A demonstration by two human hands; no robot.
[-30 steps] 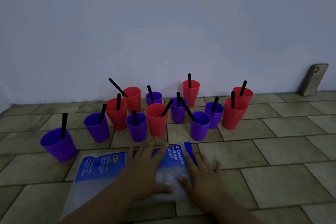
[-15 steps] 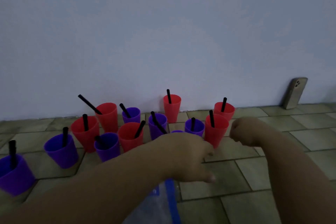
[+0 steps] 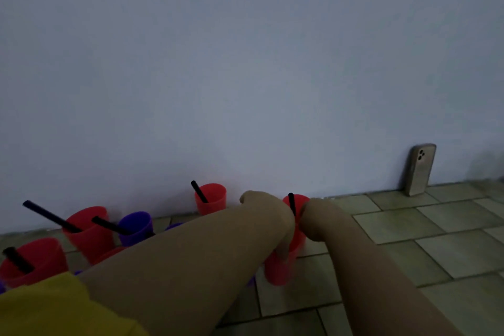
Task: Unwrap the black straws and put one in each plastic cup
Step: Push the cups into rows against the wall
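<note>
Head view, dim and slightly blurred. Two bare forearms reach forward from the near edge over a tiled floor point(image 3: 409, 240) toward a pale wall point(image 3: 245, 63).

The left hand point(image 3: 268, 213) and right hand point(image 3: 317, 222) meet knuckle to knuckle at the centre, right over a red cup point(image 3: 279, 271) standing on the floor. The left hand's fingers point(image 3: 283, 249) curl down over the cup's upper wall and seem to be grasping it. The right hand is clenched just beside the cup's right side. Whether it pinches anything cannot be told.

A black straw point(image 3: 292, 203) rises out of the narrow gap between the two hands. It is almost upright, its top leaning a little left, and it sits just on the far side of both sets of knuckles. Red rim shows behind it, but the hands hide whether that rim belongs to the grasped cup or to another one behind. Both hands are about equally near the straw.

To the left, a far red cup point(image 3: 211, 200), a purple cup point(image 3: 136, 226) and two more red cups each hold a slanting black straw, so the job looks close to finished.

A phone point(image 3: 420, 169) leans against the wall at far right. A yellow sleeve point(image 3: 54, 308) fills the near left corner.
</note>
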